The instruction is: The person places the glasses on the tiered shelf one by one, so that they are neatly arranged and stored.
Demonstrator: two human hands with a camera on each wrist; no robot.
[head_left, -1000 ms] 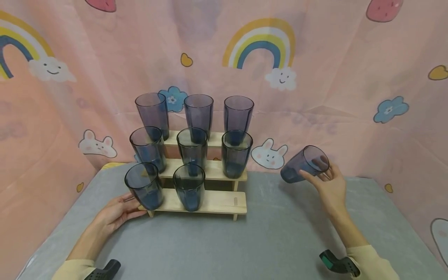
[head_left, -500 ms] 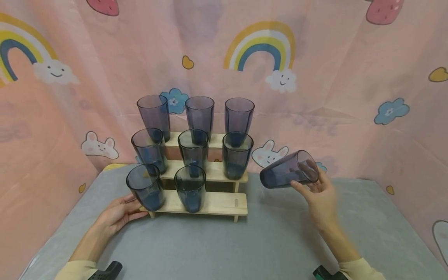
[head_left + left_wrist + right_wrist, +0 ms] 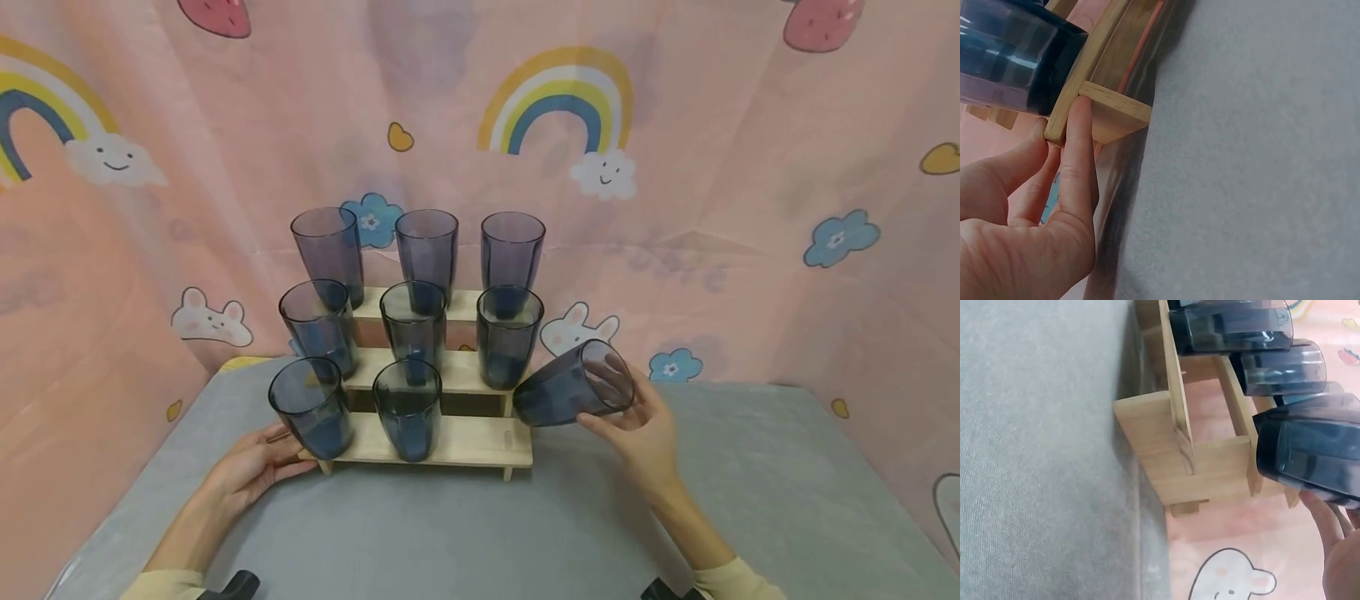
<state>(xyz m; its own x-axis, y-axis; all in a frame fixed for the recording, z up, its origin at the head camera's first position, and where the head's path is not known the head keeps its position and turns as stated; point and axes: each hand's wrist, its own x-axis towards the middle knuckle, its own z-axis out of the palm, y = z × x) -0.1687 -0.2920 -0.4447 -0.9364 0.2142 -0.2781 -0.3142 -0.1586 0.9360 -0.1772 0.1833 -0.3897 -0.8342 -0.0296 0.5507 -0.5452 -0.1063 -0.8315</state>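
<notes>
My right hand [image 3: 648, 433] grips a tinted drinking glass [image 3: 558, 392] near its rim. The glass is tilted almost on its side, its base toward the right end of the lowest shelf; I cannot tell whether they touch. A three-tier wooden rack [image 3: 480, 442] bears several more such glasses, all upright. Two of these, a left glass [image 3: 318, 417] and a middle glass [image 3: 408, 417], stand on the lowest shelf. At that shelf's left end my left hand [image 3: 251, 471] pinches the board, thumb above and fingers below, as the left wrist view shows with the shelf end [image 3: 1063, 115].
The rack stands on a grey-covered table [image 3: 420, 533]. Behind it hangs a pink printed cloth [image 3: 712, 167]. Upright glasses fill the middle tier, including a right-hand glass [image 3: 508, 342] close to the held one, and the top tier.
My right hand has carried the tilted glass leftward and slightly down, from over the right of the table to the rack's right end. The left hand stays at the shelf end.
</notes>
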